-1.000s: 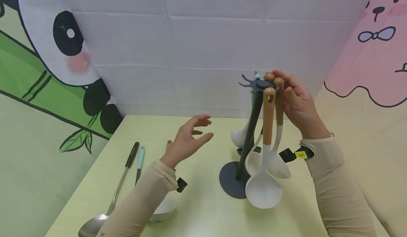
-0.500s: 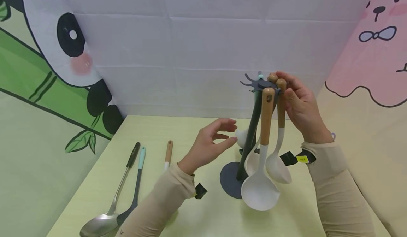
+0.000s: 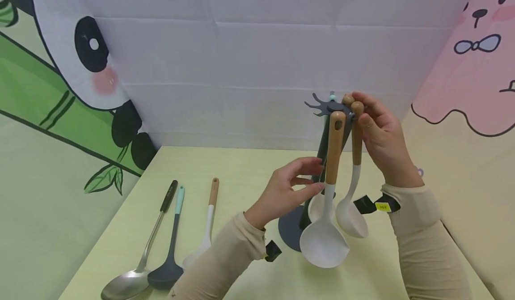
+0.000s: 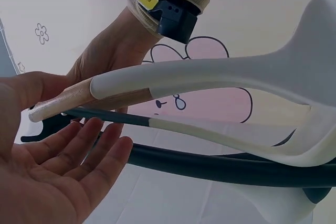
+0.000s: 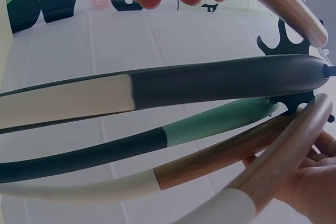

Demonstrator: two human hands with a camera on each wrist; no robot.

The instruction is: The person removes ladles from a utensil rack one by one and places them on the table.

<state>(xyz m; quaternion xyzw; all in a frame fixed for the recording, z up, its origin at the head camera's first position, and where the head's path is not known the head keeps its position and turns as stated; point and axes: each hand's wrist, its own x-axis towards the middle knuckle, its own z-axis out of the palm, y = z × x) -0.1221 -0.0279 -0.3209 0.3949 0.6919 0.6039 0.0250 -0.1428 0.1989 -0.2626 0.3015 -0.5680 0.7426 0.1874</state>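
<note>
**Head view first: left hand has come in to the hanging ladle**

Head camera: over the last second I watched the left hand (image 3: 287,190) travel from mid-table across to the utensil stand (image 3: 318,175), and its fingertips now sit at the front ladle (image 3: 327,192), near where wood meets white. By my reading, the work has moved from the loose utensils to the rack. The fingers are loosely bent and grip nothing I can see. The right hand (image 3: 378,137) has stayed at the top of the stand, pinching the wooden handle end of a second ladle (image 3: 354,179) at the hooks. A steel spoon (image 3: 132,268), a dark ladle (image 3: 170,251) and a wood-and-white spoon (image 3: 207,224) lie on the table (image 3: 249,166) at left (uncovered as the sleeve moved).

Left wrist camera: the left hand (image 4: 58,177) lies palm-up, fingers relaxed under the white-and-wood handle (image 4: 157,82), not closed on it.

Right wrist camera: the right hand's fingers (image 5: 310,182) curl round a wooden handle (image 5: 283,145) beside the dark hook plate (image 5: 286,43).
</note>
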